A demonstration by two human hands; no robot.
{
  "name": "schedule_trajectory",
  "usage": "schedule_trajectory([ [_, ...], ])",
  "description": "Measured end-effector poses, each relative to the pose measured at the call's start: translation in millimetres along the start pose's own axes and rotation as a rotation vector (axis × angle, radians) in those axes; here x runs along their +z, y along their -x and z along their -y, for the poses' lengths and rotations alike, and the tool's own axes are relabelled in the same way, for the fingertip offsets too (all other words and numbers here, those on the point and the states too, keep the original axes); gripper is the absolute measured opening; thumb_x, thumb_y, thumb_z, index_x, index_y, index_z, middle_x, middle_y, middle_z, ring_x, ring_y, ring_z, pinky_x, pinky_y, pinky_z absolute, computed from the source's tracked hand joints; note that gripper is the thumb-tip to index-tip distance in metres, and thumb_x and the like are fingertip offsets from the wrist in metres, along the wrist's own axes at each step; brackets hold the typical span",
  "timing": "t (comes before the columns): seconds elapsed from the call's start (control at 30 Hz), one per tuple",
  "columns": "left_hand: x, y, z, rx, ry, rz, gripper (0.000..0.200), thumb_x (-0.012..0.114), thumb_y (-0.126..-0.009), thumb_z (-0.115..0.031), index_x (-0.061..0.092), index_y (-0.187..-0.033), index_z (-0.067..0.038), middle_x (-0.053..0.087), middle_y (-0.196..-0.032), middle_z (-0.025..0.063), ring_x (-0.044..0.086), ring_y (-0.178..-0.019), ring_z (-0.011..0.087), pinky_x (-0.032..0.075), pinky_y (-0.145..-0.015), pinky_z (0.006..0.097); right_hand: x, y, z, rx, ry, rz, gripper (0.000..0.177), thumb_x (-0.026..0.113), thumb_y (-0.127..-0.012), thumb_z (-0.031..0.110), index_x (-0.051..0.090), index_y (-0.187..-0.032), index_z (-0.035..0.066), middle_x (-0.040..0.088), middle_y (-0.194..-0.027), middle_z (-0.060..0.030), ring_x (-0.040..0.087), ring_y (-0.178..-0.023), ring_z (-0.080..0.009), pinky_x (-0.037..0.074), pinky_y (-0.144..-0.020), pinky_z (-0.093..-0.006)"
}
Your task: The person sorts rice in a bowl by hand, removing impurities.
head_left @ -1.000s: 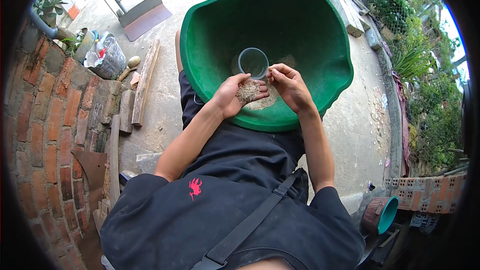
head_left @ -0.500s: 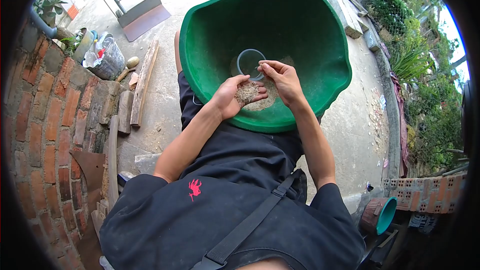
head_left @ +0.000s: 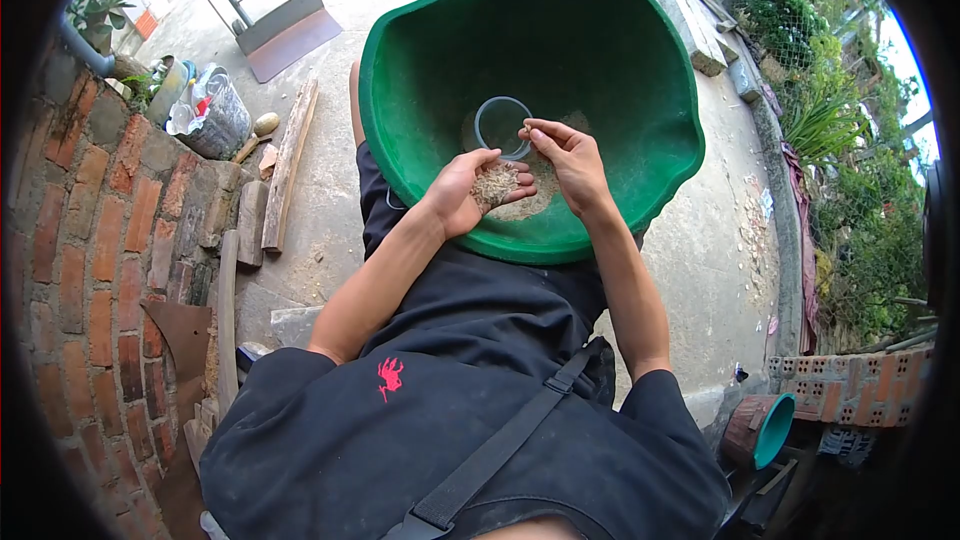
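Note:
A large green tub [head_left: 640, 140] rests at my lap, its wide mouth facing me. Inside it my left hand [head_left: 462, 192] is cupped palm up, holding a small heap of pale grain [head_left: 494, 185]. Thumb and forefinger of my right hand [head_left: 570, 162] are pinched together just right of that heap; a tiny bit of something shows at the tips, too small to name. Beyond both hands sits a round thing with a clear greyish rim [head_left: 478, 120], perhaps a bowl. Loose grain [head_left: 540, 202] is spread over the tub's bottom, partly hidden by my hands.
On the left stand a brick wall [head_left: 105, 230], a wooden plank [head_left: 290, 170] and a bucket of rubbish [head_left: 222, 120]. A hand truck [head_left: 290, 35] is farther off. To the right are a concrete kerb [head_left: 790, 240], plants [head_left: 850, 200] and a teal-lined pot [head_left: 772, 430].
My right hand's pinched fingertips have shifted very slightly. The left hand stays cupped under the grain, and the tub has not moved.

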State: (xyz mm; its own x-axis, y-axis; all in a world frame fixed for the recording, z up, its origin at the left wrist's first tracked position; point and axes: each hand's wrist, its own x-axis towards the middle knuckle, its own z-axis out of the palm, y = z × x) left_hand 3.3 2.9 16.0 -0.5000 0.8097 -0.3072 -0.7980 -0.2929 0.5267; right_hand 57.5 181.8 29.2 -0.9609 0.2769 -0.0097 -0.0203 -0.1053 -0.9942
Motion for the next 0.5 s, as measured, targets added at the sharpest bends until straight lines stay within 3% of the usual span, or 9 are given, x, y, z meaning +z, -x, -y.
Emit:
schedule_trajectory([
  [0.5, 0.6, 0.9, -0.3, 0.002, -0.01, 0.0, 0.04, 0.037, -0.102, -0.021, 0.053, -0.114, 0.014, 0.065, -0.104, 0.0218, 0.067, -0.099, 0.0317, 0.055, -0.094, 0.0424, 5.0, 4.7, 5.5, -0.133, 0.135, -0.034, 0.022, 0.061, -0.095, 0.008, 0.071, -0.113, 0.002, 0.072, -0.108, -0.0067, 0.062, -0.093, -0.0073, 0.048, -0.083, -0.0226],
])
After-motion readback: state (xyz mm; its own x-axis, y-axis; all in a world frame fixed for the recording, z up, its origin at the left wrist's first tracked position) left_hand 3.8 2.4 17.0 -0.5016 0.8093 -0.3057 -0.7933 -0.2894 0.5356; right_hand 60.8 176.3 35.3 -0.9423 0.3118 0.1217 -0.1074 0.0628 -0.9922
